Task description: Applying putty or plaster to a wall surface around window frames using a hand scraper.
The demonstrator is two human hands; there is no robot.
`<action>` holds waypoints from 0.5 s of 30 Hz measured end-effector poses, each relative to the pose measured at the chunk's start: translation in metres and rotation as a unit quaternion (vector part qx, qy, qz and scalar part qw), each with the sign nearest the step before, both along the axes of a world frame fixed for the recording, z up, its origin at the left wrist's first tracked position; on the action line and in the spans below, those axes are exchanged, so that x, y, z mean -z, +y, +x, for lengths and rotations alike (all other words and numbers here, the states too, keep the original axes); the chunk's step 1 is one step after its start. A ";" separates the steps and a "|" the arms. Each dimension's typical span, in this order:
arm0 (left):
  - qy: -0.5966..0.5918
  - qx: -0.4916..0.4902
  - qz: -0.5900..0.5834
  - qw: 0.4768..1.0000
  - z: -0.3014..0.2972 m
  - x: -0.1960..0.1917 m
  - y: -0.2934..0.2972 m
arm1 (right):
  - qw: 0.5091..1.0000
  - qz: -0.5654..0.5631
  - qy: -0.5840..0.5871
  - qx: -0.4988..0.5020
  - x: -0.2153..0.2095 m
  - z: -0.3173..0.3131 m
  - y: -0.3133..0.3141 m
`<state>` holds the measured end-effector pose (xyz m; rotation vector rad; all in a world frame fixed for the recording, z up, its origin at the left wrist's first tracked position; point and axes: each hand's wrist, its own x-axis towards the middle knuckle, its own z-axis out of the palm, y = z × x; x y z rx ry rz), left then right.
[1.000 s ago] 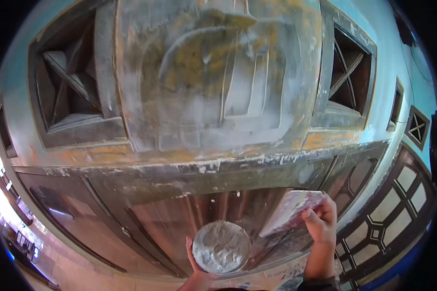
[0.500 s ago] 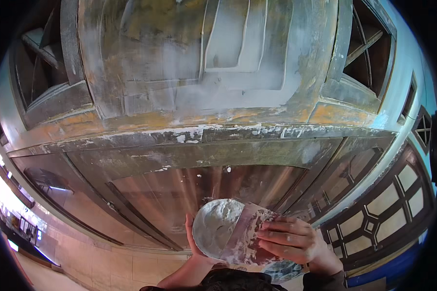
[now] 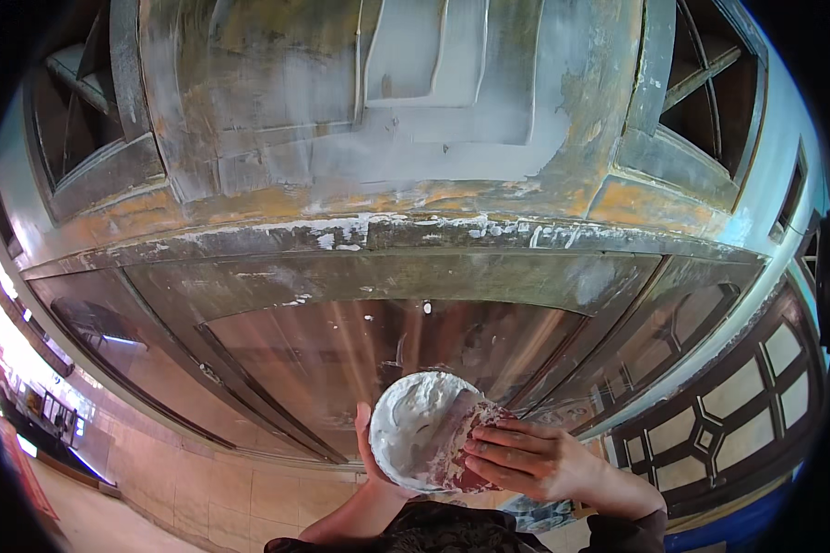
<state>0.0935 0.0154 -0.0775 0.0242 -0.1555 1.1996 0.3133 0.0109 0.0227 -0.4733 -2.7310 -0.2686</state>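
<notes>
Right hand (image 3: 524, 459) is clamped on a flat, red spreading plate (image 3: 456, 450) lying leftward from its fingers, the plate's front edge slanting across a round, whitish bowl (image 3: 423, 374). Left hand (image 3: 373, 474) is wrapped around the bowl's left side. White smears crust the plate; thick, ridged white paste (image 3: 402, 433) fills the bowl.

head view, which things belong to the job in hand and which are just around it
In hand:
- round tub, held by the left hand
- white paste inside
- flat red scraper, under the right hand

Just around:
- dark paned door
- blue item, unclear
</notes>
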 end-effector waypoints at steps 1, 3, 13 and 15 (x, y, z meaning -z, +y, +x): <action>0.000 -0.001 -0.001 1.000 0.002 -0.001 0.000 | 1.000 -0.004 -0.002 0.003 0.002 0.001 0.001; -0.064 0.030 0.013 0.997 0.006 -0.004 -0.002 | 1.000 -0.002 0.010 -0.004 0.001 0.006 0.001; -0.031 0.013 0.022 0.999 0.017 0.006 -0.001 | 1.000 -0.013 -0.004 -0.004 0.005 0.017 0.001; -0.004 0.011 0.003 1.000 0.017 0.007 -0.005 | 1.000 -0.008 0.008 -0.007 0.000 0.020 -0.001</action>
